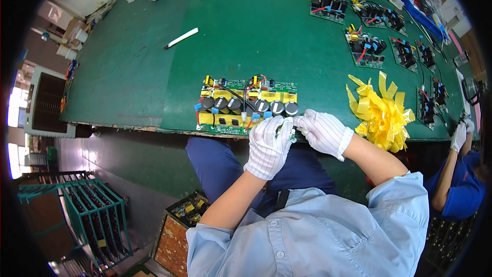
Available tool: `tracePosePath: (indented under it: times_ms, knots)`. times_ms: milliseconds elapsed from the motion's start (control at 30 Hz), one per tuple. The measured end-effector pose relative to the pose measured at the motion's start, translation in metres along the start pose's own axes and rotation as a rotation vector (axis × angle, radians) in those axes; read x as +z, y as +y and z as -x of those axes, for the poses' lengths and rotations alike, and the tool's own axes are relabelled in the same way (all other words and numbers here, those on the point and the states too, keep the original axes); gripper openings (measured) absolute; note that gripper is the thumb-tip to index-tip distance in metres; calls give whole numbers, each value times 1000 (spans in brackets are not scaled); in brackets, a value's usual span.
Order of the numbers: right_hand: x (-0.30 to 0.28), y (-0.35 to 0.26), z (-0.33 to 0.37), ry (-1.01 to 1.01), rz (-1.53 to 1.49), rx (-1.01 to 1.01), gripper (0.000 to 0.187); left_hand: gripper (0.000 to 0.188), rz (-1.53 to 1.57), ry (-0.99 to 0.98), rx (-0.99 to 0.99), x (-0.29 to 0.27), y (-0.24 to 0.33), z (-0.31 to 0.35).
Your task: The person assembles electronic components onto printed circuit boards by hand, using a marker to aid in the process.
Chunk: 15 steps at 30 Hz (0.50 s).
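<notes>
A green circuit board (210,129) lies at the table's near edge in front of me. It carries a row of black round capacitors, strips of yellow tape, blue connectors and black and red wires. My left hand (269,146), in a white striped glove, is closed on the board's near right part. Beside it, my right hand (324,133) in a matching glove has its fingers pinched together at the board's right corner. What the right fingertips hold is too small to make out. The gloves cover that corner in part.
To the right sits a heap of crumpled yellow tape (382,115). Several smaller circuit boards (365,47) stand beyond it. A white-handled tool (181,38) lies on the green table (128,66). At the far right is a co-worker's gloved hand (458,136). A wooden box (171,241) stands below left.
</notes>
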State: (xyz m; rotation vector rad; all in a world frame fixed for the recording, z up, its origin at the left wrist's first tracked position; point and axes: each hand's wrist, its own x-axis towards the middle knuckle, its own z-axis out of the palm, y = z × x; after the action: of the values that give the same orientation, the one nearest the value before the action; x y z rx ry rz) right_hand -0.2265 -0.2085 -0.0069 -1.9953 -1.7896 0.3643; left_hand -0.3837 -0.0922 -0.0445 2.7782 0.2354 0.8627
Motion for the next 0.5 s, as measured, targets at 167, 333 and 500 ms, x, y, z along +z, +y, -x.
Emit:
tracePosePath:
  times_ms: [167, 333, 500]
  knots:
    - [-18, -20, -6, -112, 78, 116, 21, 57, 52, 110, -16, -8, 3, -5]
    - [-19, -9, -10, -148, 16, 104, 27, 41, 232, 325, -149, -14, 3, -10]
    - [-1, 15, -11, -96, -140, 87, 29, 31, 220, 266, -244, -8, 8, -10]
